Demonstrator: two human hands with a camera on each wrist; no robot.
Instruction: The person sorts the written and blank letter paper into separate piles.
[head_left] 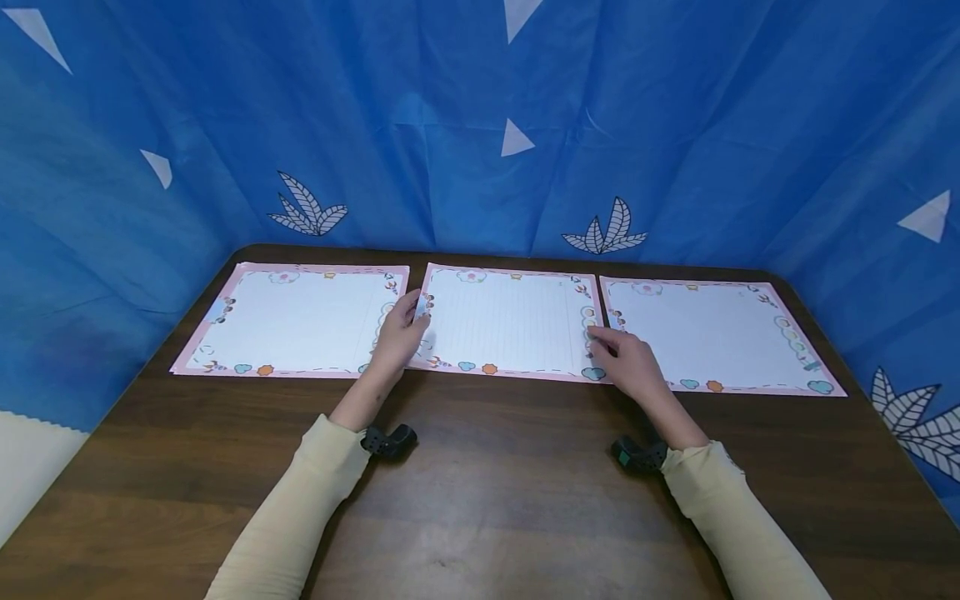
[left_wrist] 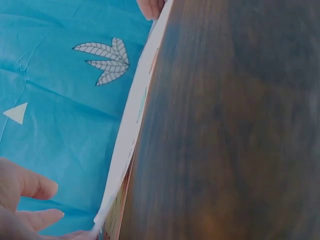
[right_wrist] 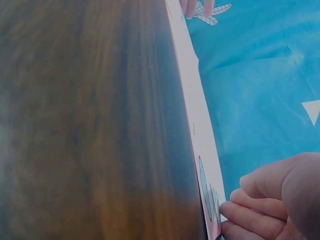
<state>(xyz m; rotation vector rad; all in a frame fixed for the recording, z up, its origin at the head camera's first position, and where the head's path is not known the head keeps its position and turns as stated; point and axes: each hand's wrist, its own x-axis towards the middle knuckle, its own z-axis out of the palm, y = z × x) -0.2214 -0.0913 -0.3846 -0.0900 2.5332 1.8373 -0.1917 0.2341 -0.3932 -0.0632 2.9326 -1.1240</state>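
A white sheet of paper (head_left: 502, 321) with faint lines and a pink, cartoon-decorated border lies in the middle of the table. At its left edge is my left hand (head_left: 401, 333), fingers extended and parted. In the left wrist view, the lowest finger of the left hand (left_wrist: 27, 200) touches the sheet's edge (left_wrist: 125, 135), which stands slightly raised there. My right hand (head_left: 626, 358) is at the opposite edge. The right wrist view has the fingertips of the right hand (right_wrist: 270, 200) against the paper's edge (right_wrist: 200, 110), thumb apart from it.
Similar bordered sheets lie on either side: a left sheet (head_left: 300, 325) and a right sheet (head_left: 712, 333). All rest on a dark brown wooden table (head_left: 480, 500). Behind its far edge hangs a blue cloth (head_left: 450, 183) printed with leaves and triangles.
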